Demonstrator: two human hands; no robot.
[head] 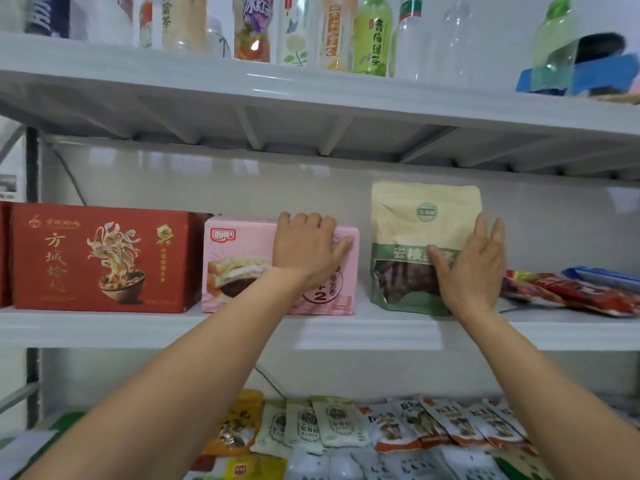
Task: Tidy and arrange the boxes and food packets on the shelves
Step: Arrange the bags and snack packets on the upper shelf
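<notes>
On the middle shelf [346, 327] a pink pastry box [239, 261] stands beside a large red noodle box [100, 258]. My left hand [306, 247] grips the pink box over its top right corner, fingers curled over the top edge. To the right stands an upright tan and green pouch [420, 220] with a dark window. My right hand [472, 265] lies flat against the pouch's lower right side, fingers straight, thumb across its front.
Red and blue flat packets [571, 289] lie at the right end of the middle shelf. Drink bottles [372, 36] line the top shelf, with a blue box [588, 74] at its right. Several small snack sachets [346, 424] cover the bottom shelf.
</notes>
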